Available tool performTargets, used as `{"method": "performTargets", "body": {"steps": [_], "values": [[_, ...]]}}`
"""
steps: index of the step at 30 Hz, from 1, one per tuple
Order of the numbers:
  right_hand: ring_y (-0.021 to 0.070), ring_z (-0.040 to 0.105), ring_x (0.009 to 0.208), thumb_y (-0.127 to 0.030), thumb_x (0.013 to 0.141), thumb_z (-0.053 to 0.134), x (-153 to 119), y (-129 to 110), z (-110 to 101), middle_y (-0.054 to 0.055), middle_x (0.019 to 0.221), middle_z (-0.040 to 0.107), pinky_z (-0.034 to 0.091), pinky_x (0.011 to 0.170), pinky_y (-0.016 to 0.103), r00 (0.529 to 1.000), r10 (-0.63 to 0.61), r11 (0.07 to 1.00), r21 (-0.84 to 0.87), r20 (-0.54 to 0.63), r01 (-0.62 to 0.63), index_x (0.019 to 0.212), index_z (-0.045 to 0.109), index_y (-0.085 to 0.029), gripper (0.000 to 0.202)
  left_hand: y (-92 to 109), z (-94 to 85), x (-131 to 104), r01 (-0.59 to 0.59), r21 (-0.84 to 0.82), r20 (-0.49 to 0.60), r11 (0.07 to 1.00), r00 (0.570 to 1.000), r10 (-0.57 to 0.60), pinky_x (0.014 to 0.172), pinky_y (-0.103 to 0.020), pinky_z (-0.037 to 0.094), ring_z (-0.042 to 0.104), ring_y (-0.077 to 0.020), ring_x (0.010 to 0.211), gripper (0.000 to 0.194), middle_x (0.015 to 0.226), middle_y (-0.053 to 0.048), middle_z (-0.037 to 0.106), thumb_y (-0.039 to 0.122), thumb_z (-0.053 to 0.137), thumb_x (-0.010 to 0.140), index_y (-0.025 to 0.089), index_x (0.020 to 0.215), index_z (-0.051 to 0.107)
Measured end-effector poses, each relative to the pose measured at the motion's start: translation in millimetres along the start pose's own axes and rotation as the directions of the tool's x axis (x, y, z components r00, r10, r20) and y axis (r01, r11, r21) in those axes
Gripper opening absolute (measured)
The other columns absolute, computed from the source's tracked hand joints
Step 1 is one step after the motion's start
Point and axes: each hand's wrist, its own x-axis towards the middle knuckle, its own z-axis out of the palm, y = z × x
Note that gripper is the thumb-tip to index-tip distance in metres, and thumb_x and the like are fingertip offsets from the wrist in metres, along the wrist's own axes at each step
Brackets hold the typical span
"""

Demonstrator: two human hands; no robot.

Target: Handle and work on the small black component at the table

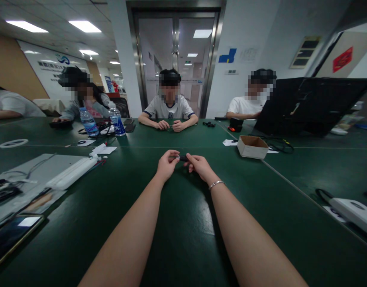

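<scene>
Both my arms reach forward over the green table [183,223]. Between my fingertips is a small dark, roughly cylindrical object [183,158], too small to name. My left hand [167,164] pinches its left end, where a lighter bit shows near the fingertips. Thumb and fingers of my right hand [199,165] close on its right end. A silvery bracelet [216,184] circles my right wrist. The object is held just above the tabletop, and my fingers cover part of it.
Right of my hands stands a small open cardboard box [252,148], with a black monitor [311,105] behind it. Two bottles [116,119] stand at the back left. A phone [16,235] and a white tube-shaped item [72,173] lie left. Several people sit around the table.
</scene>
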Motion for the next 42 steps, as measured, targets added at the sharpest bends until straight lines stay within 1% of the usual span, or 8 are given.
{"method": "performTargets", "body": {"steps": [3,7,11,23,28,32,37,42], "values": [[0.006,0.055,0.044,-0.025,0.086,0.069,-2.1,-1.4,-0.9,0.002,0.076,0.065,0.05,0.044,0.016,0.998,-0.018,0.998,0.054,0.055,0.015,0.098,0.063,-0.013,0.018,-3.0,0.1,0.6,-0.002,-0.004,-0.02,1.0,1.0,0.002,0.082,-0.031,0.052,0.065,-0.0163,0.085,0.021,0.094,-0.006,0.066,0.009,0.063,0.075,0.016,0.095,0.063],[0.0088,0.064,0.054,-0.017,0.081,0.072,-3.4,-3.7,0.7,0.002,0.089,0.063,0.056,0.052,0.02,0.996,-0.02,0.997,0.071,0.086,0.014,0.13,0.049,-0.021,0.054,-2.5,1.5,0.5,0.005,0.005,-0.027,1.0,1.0,-0.004,0.082,-0.032,0.052,0.065,-0.016,0.084,0.021,0.093,-0.006,0.066,0.008,0.063,0.075,0.016,0.094,0.062],[0.0084,0.059,0.048,-0.02,0.089,0.064,-2.6,-3.7,2.0,0.0,0.076,0.06,0.054,0.047,0.019,0.997,-0.003,0.999,0.033,0.074,0.0,0.12,0.055,-0.016,0.033,-2.9,3.6,0.1,-0.001,0.007,0.014,1.0,1.0,0.001,0.081,-0.031,0.052,0.065,-0.0152,0.084,0.019,0.093,-0.006,0.066,0.007,0.062,0.076,0.017,0.092,0.061],[0.0086,0.065,0.061,-0.01,0.074,0.074,-3.1,-3.2,-2.0,0.002,0.104,0.061,0.058,0.055,0.019,0.993,-0.069,0.99,0.131,0.099,0.056,0.127,0.047,-0.027,0.061,-4.9,3.1,2.2,-0.005,0.015,-0.055,1.0,0.998,0.006,0.083,-0.032,0.051,0.064,-0.0159,0.084,0.016,0.089,-0.005,0.066,0.006,0.061,0.078,0.016,0.091,0.061],[0.0082,0.06,0.051,-0.023,0.088,0.065,-2.7,-3.9,-0.2,0.004,0.083,0.064,0.055,0.048,0.018,0.997,0.022,0.996,0.08,0.07,-0.027,0.118,0.052,-0.016,0.033,-8.6,2.1,3.6,0.008,0.013,-0.052,1.0,0.999,-0.007,0.082,-0.033,0.051,0.064,-0.0165,0.081,0.015,0.088,-0.005,0.066,0.014,0.067,0.076,0.016,0.09,0.062],[0.0095,0.066,0.062,-0.01,0.075,0.073,-4.6,-6.1,-0.1,0.003,0.1,0.063,0.058,0.054,0.019,0.994,-0.043,0.991,0.132,0.097,0.03,0.122,0.05,-0.024,0.054,-9.0,1.2,3.7,0.017,0.026,-0.067,1.0,0.998,-0.016,0.078,-0.031,0.052,0.063,-0.0154,0.077,0.012,0.087,-0.005,0.066,0.016,0.066,0.077,0.016,0.089,0.062],[0.0089,0.061,0.05,-0.024,0.088,0.063,-4.5,-6.8,1.6,0.003,0.08,0.064,0.055,0.048,0.018,0.998,0.038,0.996,0.081,0.057,-0.043,0.115,0.052,-0.016,0.03,-8.8,2.0,3.4,0.015,0.019,-0.064,1.0,0.998,-0.014,0.076,-0.029,0.051,0.063,-0.0149,0.076,0.012,0.085,-0.004,0.066,0.015,0.065,0.077,0.016,0.089,0.062],[0.0114,0.068,0.064,-0.011,0.077,0.073,-7.2,-10.5,1.2,0.001,0.094,0.064,0.058,0.056,0.02,0.997,0.001,0.988,0.156,0.084,-0.014,0.125,0.045,-0.024,0.057,-9.2,3.6,3.4,0.026,0.004,-0.081,1.0,0.996,-0.025,0.074,-0.028,0.051,0.062,-0.0139,0.073,0.01,0.081,-0.003,0.065,0.014,0.063,0.078,0.016,0.088,0.061]]}}
